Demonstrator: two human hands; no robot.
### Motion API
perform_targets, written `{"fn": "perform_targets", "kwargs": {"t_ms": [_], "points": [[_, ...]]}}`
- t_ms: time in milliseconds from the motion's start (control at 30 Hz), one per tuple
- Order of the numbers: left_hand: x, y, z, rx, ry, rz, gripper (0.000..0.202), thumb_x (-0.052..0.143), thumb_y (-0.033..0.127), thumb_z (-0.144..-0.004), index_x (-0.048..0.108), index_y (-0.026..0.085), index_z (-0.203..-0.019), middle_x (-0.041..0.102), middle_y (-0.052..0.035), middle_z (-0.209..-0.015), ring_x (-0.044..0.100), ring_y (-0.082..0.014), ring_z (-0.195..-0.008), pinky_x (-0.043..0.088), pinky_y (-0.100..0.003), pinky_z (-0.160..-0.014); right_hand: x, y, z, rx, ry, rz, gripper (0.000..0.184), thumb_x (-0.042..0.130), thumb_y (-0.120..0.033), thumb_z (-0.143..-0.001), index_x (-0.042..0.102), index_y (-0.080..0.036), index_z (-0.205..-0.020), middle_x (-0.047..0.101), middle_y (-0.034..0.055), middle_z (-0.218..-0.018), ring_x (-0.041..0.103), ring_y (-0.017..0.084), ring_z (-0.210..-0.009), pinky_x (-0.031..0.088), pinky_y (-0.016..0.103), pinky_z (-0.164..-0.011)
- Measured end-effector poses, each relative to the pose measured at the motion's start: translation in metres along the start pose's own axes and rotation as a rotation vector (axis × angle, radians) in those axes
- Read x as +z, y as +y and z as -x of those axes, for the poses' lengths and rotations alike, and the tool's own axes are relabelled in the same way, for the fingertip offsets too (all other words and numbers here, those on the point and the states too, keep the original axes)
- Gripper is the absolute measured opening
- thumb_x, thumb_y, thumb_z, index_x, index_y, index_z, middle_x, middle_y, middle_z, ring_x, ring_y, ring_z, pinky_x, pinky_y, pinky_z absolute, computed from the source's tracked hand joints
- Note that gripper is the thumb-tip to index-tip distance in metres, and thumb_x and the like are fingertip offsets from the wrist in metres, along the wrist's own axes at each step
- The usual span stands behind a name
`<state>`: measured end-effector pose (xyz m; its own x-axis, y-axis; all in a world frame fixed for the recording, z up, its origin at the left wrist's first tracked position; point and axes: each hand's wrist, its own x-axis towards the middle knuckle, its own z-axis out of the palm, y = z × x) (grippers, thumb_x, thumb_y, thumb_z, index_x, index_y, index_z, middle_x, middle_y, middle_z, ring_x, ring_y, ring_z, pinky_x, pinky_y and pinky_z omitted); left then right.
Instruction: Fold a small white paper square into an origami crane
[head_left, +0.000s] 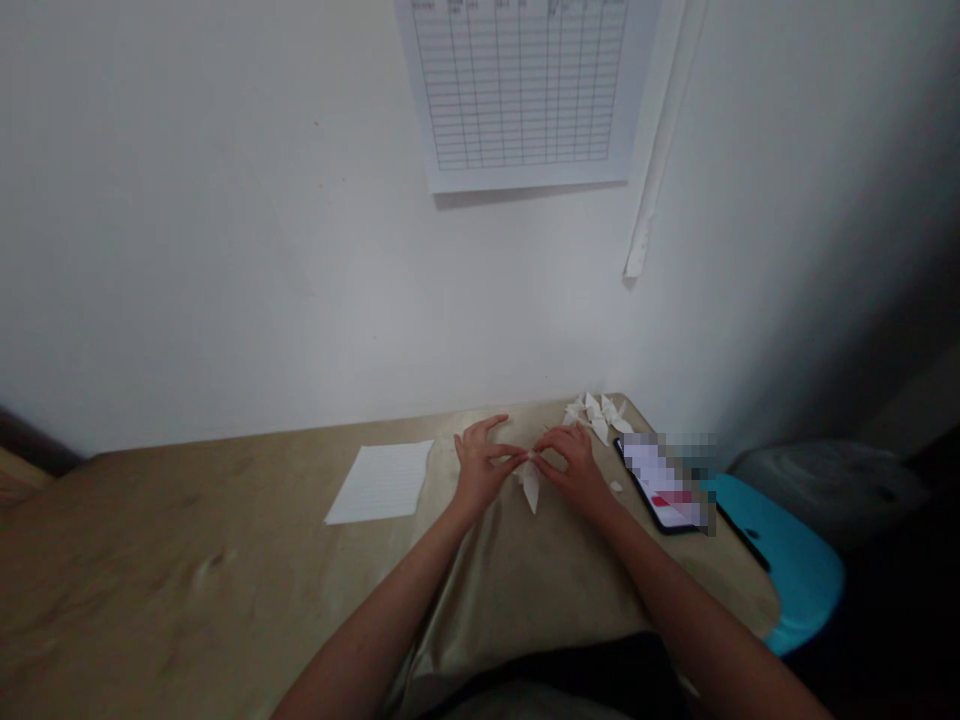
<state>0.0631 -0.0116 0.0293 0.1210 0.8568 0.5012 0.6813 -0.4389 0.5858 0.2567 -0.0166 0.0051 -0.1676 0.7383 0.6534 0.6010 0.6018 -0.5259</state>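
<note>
Between both hands is a small white folded paper piece [531,488], with one pointed flap hanging down toward me. My left hand [480,462] pinches its top edge between thumb and forefinger, the other fingers spread away. From the other side my right hand [574,462] pinches the same piece, its fingertips almost meeting the left ones. The fingers hide the top of the fold. Just beyond my right hand, several white folded paper pieces [596,412] lie in a cluster near the wall. A sheet of lined paper [382,482] lies flat to the left of my left hand.
A phone [664,485] with a lit, partly blurred screen lies at the table's right. A tiny white scrap [616,487] sits beside my right wrist. Past the right edge stands a turquoise stool or chair [795,545]. A printed grid sheet [525,90] hangs on the wall.
</note>
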Motion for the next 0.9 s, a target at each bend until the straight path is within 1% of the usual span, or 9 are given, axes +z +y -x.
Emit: {"fn": "perform_targets", "kwargs": {"t_ms": [67,100,200,300,433,567,667,733,900], "points": [[0.0012,-0.0008,0.0002,-0.017,0.000,0.043,0.008,0.083,0.031,-0.074,0.080,0.036,-0.079,0.062,-0.0013,-0.137,0.048,-0.0285,-0.131,0.022,-0.063,-0.117,0.0007,0.0013,-0.0005,0.058,0.014,-0.083,0.025,0.068,-0.038,-0.087,0.068,-0.027,-0.109,0.072,0.0033,-0.100,0.060,0.025,-0.107,0.032,0.052,-0.112],[0.0018,-0.0011,0.0004,-0.024,0.005,0.064,0.008,0.083,0.030,-0.074,0.080,0.036,-0.079,0.062,-0.0016,-0.136,0.048,-0.0282,-0.131,0.024,-0.061,-0.116,0.0008,0.0017,-0.0009,0.081,0.007,-0.129,0.027,0.068,-0.038,-0.086,0.068,-0.027,-0.111,0.072,0.0038,-0.100,0.061,0.025,-0.107,0.036,0.050,-0.109],[0.0038,-0.0020,0.0016,-0.045,0.029,0.121,0.007,0.083,0.029,-0.075,0.081,0.034,-0.080,0.063,-0.0026,-0.134,0.050,-0.0276,-0.129,0.029,-0.057,-0.116,0.0007,0.0014,-0.0027,0.119,-0.037,-0.252,0.018,0.067,-0.039,-0.087,0.072,-0.026,-0.098,0.073,0.0041,-0.099,0.063,0.024,-0.103,0.043,0.045,-0.103],[0.0063,-0.0029,0.0028,-0.060,0.032,0.170,0.005,0.082,0.030,-0.076,0.081,0.032,-0.081,0.064,-0.0028,-0.133,0.052,-0.0269,-0.128,0.033,-0.053,-0.114,0.0006,0.0007,-0.0039,0.162,-0.039,-0.324,0.017,0.068,-0.040,-0.086,0.075,-0.026,-0.091,0.074,0.0043,-0.096,0.064,0.023,-0.100,0.045,0.043,-0.100],[0.0084,-0.0034,0.0031,-0.078,0.037,0.229,0.005,0.081,0.032,-0.076,0.081,0.030,-0.081,0.066,-0.0024,-0.132,0.055,-0.0251,-0.125,0.038,-0.048,-0.113,0.0002,0.0003,-0.0040,0.234,-0.046,-0.363,0.020,0.070,-0.043,-0.083,0.076,-0.025,-0.090,0.075,0.0054,-0.097,0.065,0.024,-0.101,0.047,0.042,-0.097],[0.0086,-0.0018,0.0023,-0.119,0.026,0.257,0.005,0.081,0.030,-0.076,0.081,0.029,-0.081,0.066,-0.0028,-0.133,0.056,-0.0248,-0.126,0.038,-0.046,-0.113,-0.0019,-0.0017,-0.0044,0.306,-0.079,-0.396,0.024,0.071,-0.044,-0.080,0.077,-0.024,-0.092,0.075,0.0051,-0.098,0.067,0.024,-0.100,0.047,0.042,-0.098],[0.0080,0.0004,0.0023,-0.146,0.012,0.289,0.006,0.080,0.029,-0.076,0.081,0.028,-0.082,0.065,-0.0030,-0.134,0.055,-0.0242,-0.126,0.039,-0.044,-0.112,-0.0028,-0.0040,-0.0048,0.369,-0.107,-0.439,0.029,0.071,-0.046,-0.079,0.076,-0.023,-0.095,0.076,0.0045,-0.097,0.069,0.024,-0.095,0.051,0.041,-0.094],[0.0076,0.0017,0.0028,-0.150,0.006,0.307,0.007,0.079,0.029,-0.077,0.081,0.028,-0.084,0.064,-0.0029,-0.135,0.055,-0.0236,-0.126,0.040,-0.043,-0.112,-0.0022,-0.0050,-0.0047,0.381,-0.121,-0.471,0.028,0.071,-0.048,-0.080,0.077,-0.023,-0.091,0.077,0.0037,-0.094,0.070,0.024,-0.091,0.052,0.039,-0.090],[0.0086,0.0019,0.0042,-0.137,0.026,0.294,0.005,0.079,0.028,-0.077,0.081,0.029,-0.082,0.064,-0.0019,-0.134,0.055,-0.0233,-0.126,0.039,-0.044,-0.113,0.0019,-0.0034,-0.0041,0.374,-0.023,-0.496,0.027,0.075,-0.050,-0.075,0.076,-0.024,-0.079,0.076,0.0038,-0.089,0.069,0.024,-0.090,0.052,0.039,-0.088]]}}
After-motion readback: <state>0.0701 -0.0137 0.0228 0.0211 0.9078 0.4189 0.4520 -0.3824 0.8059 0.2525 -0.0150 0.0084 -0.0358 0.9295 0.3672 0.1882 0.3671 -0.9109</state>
